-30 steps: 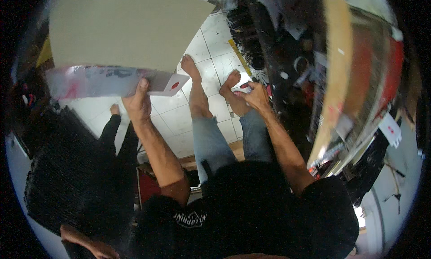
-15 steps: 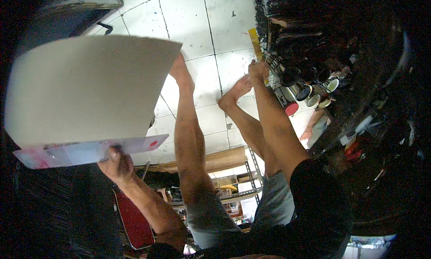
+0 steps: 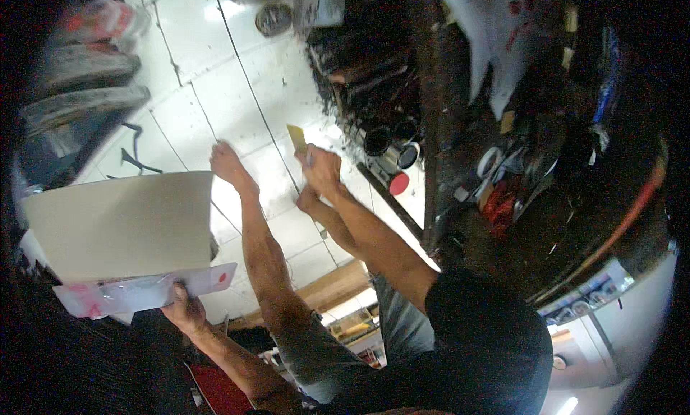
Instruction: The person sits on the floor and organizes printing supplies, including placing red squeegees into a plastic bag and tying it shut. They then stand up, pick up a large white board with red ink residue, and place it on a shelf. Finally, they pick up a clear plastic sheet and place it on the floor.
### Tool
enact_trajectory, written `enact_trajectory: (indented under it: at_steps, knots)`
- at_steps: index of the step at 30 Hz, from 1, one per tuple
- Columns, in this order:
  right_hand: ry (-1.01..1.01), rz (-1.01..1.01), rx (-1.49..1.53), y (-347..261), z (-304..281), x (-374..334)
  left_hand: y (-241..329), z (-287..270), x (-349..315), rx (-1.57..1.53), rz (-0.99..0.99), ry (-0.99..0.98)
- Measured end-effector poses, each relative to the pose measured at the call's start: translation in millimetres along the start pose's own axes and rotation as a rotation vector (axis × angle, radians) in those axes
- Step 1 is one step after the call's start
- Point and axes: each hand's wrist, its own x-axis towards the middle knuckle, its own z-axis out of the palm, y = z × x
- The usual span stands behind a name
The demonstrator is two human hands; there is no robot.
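At the left, my left hand is closed on a long pale plastic-looking strip with pink smears and a red dot, its thumb on the upper face. The strip lies along the near edge of a large beige board. I cannot tell whether my fingers hold the board too. My right hand, closed, grips a flat yellow strip, raised above the white floor near my right foot. The fist hides the strip's lower part, and its exact kind is unclear.
White floor tiles lie beyond my bare feet. Right of my right hand stand several open cans and a red-topped can. Dark clutter fills the right side. Stacked grey-edged objects stand at the far left.
The view has turned, bringing more of the right-hand clutter and far-left stack into sight. The board and pale strip appear smaller and lower. Less of the yellow strip shows; both hands keep their holds.
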Motion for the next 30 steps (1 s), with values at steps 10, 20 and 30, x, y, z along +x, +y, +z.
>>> enact_trajectory:
  at_steps: [10, 20, 30]
  knots:
    - [0.313, 0.386, -0.066, -86.3, -325.0, -75.1, 101.8, 53.3, -42.8, 0.055, -0.024, -0.127]
    - [0.594, 0.401, -0.214, 15.2, -381.1, 14.9, 180.2, 172.9, -80.8, 0.17, -0.014, -0.469]
    - [0.499, 0.109, 0.302, -86.5, -369.7, -62.3, 270.9, 196.5, -109.7, 0.293, 0.026, -0.637]
